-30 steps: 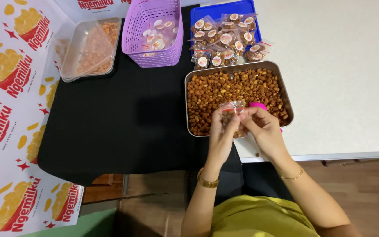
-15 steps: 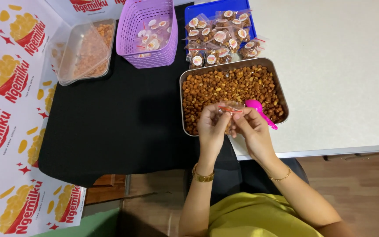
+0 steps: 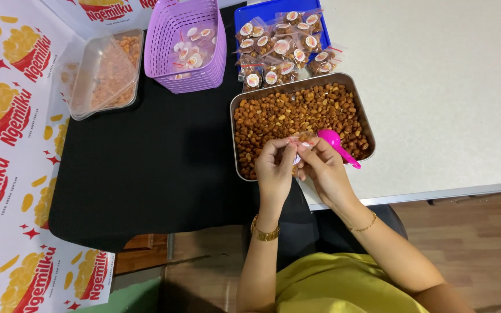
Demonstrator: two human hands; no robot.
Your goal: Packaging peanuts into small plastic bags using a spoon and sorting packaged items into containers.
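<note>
Views: one, head-worn.
Position: above the table edge [image 3: 413,194].
Facing: almost straight down.
Nearness: close, at arm's reach of both hands.
Overlap: none; no second view.

Small clear packet [image 3: 302,139] of brown nuts, pinched over the metal tray [image 3: 234,136].

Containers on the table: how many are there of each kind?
Rectangular metal tray of brown nuts: 1
Purple plastic basket with small packets: 1
Blue plastic tray of filled packets: 1
Clear plastic box with orange snack: 1
Total: 4
</note>
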